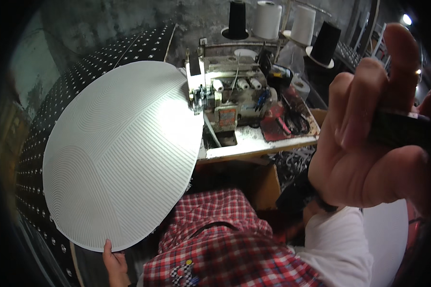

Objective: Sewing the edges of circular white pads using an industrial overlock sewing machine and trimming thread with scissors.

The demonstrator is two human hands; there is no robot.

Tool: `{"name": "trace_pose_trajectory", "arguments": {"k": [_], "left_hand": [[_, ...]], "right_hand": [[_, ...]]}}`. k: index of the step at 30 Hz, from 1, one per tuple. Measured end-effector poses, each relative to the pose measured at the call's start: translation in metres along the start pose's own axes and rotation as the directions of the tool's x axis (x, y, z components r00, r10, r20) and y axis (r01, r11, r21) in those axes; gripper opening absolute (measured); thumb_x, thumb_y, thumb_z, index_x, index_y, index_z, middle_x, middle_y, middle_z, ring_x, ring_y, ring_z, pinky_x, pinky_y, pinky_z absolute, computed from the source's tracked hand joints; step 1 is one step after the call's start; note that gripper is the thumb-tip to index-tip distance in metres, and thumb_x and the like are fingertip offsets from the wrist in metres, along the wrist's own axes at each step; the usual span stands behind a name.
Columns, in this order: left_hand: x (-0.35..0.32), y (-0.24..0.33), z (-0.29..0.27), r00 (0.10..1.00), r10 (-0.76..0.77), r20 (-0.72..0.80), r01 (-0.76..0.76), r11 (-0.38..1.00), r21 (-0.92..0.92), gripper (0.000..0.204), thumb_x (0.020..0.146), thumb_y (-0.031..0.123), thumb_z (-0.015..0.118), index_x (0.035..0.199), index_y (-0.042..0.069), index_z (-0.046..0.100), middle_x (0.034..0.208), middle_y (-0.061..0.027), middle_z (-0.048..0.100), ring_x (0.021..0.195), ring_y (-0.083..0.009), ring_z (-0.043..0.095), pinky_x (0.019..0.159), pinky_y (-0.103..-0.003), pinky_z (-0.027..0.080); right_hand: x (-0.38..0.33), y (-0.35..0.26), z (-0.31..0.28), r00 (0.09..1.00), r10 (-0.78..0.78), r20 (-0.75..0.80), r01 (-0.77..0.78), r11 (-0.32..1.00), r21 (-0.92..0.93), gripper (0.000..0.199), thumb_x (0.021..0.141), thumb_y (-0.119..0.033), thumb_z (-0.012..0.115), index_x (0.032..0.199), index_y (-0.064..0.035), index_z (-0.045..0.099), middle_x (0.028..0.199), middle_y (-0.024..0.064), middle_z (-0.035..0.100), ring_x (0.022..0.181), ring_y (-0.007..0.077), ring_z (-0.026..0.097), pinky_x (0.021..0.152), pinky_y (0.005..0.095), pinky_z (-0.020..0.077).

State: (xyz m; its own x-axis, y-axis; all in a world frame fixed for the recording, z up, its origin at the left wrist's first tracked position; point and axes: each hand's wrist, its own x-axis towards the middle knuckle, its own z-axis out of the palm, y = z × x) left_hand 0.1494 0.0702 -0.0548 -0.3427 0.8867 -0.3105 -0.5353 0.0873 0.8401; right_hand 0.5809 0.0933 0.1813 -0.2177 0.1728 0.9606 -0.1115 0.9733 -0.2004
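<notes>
A large round white mat [124, 158] with a ridged pattern of curves and stripes lies on my left, its right edge up against the overlock sewing machine [234, 91] by the needle area. My left hand [114, 263] pinches the mat's near rim, thumb on top; its other fingers are partly hidden beneath. Raised close to the camera on the right, my right hand [364, 119] has curled fingers around a dark object [401, 128], which I cannot make out. The machine's lamp throws a bright spot on the mat.
Black and white thread cones [267, 20] stand behind the machine. Scissors [294, 122] lie on a red cloth [275, 126] at the table's right. A black perforated surface [124, 50] extends under and behind the mat. Another white piece [388, 239] sits at lower right, below pale scraps [294, 167].
</notes>
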Motion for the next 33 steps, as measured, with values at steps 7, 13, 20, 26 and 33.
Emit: {"name": "trace_pose_trajectory", "arguments": {"k": [7, 13, 20, 26, 33], "left_hand": [[0.000, -0.004, -0.018, 0.981, -0.065, 0.183, 0.055, 0.997, 0.059, 0.045, 0.079, 0.028, 0.047, 0.113, 0.001, 0.038, 0.105, -0.0093, 0.052, 0.090, -0.0214, 0.053, 0.065, -0.034, 0.046], [0.011, 0.000, -0.002, 0.999, 0.053, -0.010, -0.054, 0.997, -0.053, 0.047, 0.079, 0.024, 0.050, 0.115, -0.001, 0.037, 0.113, -0.0118, 0.047, 0.102, -0.0236, 0.046, 0.088, -0.036, 0.036], [0.000, -0.029, 0.019, 0.986, -0.051, 0.160, 0.040, 0.997, 0.073, 0.032, 0.080, 0.021, 0.051, 0.102, -0.002, 0.047, 0.094, -0.0106, 0.055, 0.081, -0.0196, 0.055, 0.067, -0.032, 0.044], [0.002, -0.028, 0.006, 0.879, -0.173, 0.445, 0.070, 0.969, 0.238, 0.036, 0.082, 0.029, 0.044, 0.102, 0.000, 0.047, 0.094, -0.0115, 0.056, 0.082, -0.0237, 0.055, 0.071, -0.036, 0.043], [0.004, -0.016, 0.003, 0.996, 0.083, -0.016, -0.084, 0.994, -0.066, 0.039, 0.077, 0.024, 0.052, 0.107, 0.000, 0.044, 0.106, -0.0096, 0.050, 0.095, -0.0215, 0.050, 0.080, -0.033, 0.041]], "right_hand": [[-0.004, -0.002, 0.003, 0.999, -0.042, 0.005, 0.042, 0.999, 0.015, 0.051, 0.068, -0.033, 0.066, 0.105, -0.0055, 0.044, 0.094, 0.0090, 0.048, 0.051, 0.0046, 0.040, 0.042, 0.0172, 0.0299], [0.002, -0.003, 0.000, 0.989, 0.052, -0.140, -0.054, 0.999, -0.010, 0.039, 0.074, -0.030, 0.062, 0.103, -0.0085, 0.046, 0.092, 0.0092, 0.049, 0.050, 0.0048, 0.039, 0.042, 0.0172, 0.0293], [-0.101, 0.090, -0.003, 0.808, 0.310, -0.501, -0.588, 0.458, -0.666, 0.025, 0.066, -0.011, 0.069, 0.070, -0.0006, 0.046, 0.074, 0.0075, 0.049, 0.064, 0.0178, 0.049, 0.059, 0.0278, 0.0410], [-0.202, 0.129, 0.036, 0.461, 0.813, -0.355, -0.770, 0.169, -0.615, 0.035, 0.065, -0.024, 0.066, 0.078, 0.0015, 0.047, 0.088, 0.0208, 0.051, 0.083, 0.0352, 0.050, 0.069, 0.0395, 0.0417], [-0.214, 0.121, 0.048, 0.544, 0.794, -0.272, -0.642, 0.184, -0.744, 0.020, 0.064, -0.005, 0.058, 0.080, -0.0034, 0.047, 0.081, 0.0141, 0.048, 0.076, 0.0323, 0.050, 0.065, 0.0390, 0.0419]]}}
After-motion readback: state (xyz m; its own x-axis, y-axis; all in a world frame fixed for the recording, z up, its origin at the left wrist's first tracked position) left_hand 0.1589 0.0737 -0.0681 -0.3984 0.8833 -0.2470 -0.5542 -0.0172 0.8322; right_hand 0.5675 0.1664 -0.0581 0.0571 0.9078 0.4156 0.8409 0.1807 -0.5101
